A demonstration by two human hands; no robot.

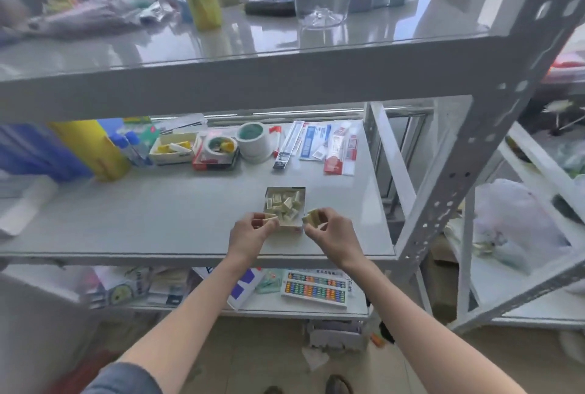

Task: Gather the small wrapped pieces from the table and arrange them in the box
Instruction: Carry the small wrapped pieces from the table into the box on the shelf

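A small open white box (pixel 300 192) stands on the middle shelf, holding several pale yellow-green wrapped pieces (pixel 285 203) lying loosely in it. My left hand (pixel 253 230) is at the box's near left corner, pinching a wrapped piece (pixel 270 218) between thumb and fingers. My right hand (pixel 329 229) is at the box's near right corner and grips a small stack of wrapped pieces (pixel 311 216). Both hands hover just over the box's front edge.
Behind the box lie packets (pixel 338 148), tape rolls (pixel 253 140), a small tray box (pixel 172 148) and a yellow cylinder (pixel 95 147). The shelf's front edge (pixel 190 256) is just under my wrists. A grey upright post (pixel 468 153) rises at right. An abacus (pixel 315 287) sits on the shelf below.
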